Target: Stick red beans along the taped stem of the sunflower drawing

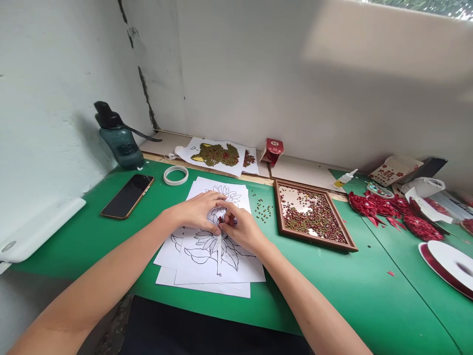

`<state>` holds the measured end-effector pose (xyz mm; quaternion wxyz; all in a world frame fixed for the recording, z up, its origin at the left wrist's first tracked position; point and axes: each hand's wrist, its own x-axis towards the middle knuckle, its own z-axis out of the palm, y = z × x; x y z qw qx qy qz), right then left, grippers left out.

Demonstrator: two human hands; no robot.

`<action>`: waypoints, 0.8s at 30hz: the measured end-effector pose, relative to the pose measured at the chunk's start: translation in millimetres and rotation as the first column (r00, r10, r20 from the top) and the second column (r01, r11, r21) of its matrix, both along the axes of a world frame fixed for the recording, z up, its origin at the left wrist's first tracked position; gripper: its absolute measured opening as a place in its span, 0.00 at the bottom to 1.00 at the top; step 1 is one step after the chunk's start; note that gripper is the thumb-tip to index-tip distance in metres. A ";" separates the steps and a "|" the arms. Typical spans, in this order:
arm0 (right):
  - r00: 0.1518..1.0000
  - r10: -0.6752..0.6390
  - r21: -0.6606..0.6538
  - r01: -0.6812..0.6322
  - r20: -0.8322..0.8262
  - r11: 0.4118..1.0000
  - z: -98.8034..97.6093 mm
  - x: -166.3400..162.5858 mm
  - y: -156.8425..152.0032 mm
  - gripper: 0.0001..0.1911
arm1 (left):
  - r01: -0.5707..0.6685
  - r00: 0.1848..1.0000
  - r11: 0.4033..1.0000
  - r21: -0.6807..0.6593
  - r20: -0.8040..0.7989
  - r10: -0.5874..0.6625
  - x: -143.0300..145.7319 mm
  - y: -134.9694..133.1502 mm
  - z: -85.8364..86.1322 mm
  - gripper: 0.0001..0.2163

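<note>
A sheet of paper with a line-drawn flower (199, 264) lies on top of several other sheets on the green table. My left hand (199, 211) rests on its upper part, thumb and fingers apart in an arch around the flower's centre. Across from it, my right hand (242, 229) has its fingers drawn together in a pinch at the same spot. What it pinches is too small and covered to make out. A few dark red beans (220, 220) show between the hands. Down the flower's stem runs a narrow whitish strip (219, 246).
Right of the paper are loose green beans (263, 209) and a framed tray (281, 228) of red and green beans. A phone (127, 196), tape roll (175, 181) and bottle (120, 140) stand left. Glue (344, 178), red ornaments (423, 227) and a ribbon spool (449, 266) lie right.
</note>
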<state>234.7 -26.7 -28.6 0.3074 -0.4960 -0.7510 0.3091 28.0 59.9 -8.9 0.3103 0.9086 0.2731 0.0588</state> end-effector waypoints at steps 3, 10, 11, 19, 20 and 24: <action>0.999 -0.016 0.008 0.016 0.033 1.000 -0.2 -2.0 -0.7 0.29 | -0.022 1.000 1.000 -0.011 -0.016 0.022 0.7 -1.8 2.4 0.39; 0.991 -0.130 0.121 0.125 0.035 0.985 11.4 21.0 3.5 0.24 | 0.024 0.999 1.000 0.005 -0.023 -0.024 -0.5 0.3 1.7 0.39; 0.978 -0.204 0.167 0.196 0.034 0.966 14.3 30.7 5.3 0.24 | 0.030 0.999 1.000 0.009 -0.025 -0.029 -0.7 0.8 1.3 0.39; 0.683 -0.711 0.325 0.642 0.170 0.694 21.4 128.8 17.8 0.23 | 0.010 0.998 0.999 0.043 -0.060 -0.007 2.9 -2.4 6.2 0.31; 0.666 -0.720 0.315 0.653 0.194 0.689 20.2 136.3 18.1 0.24 | 0.009 0.998 0.999 0.050 -0.059 -0.006 3.2 -2.9 6.3 0.31; 0.656 -0.719 0.192 0.694 0.227 0.694 17.1 156.8 15.7 0.26 | 0.011 1.000 0.998 0.067 -0.028 -0.009 2.6 -2.3 3.0 0.30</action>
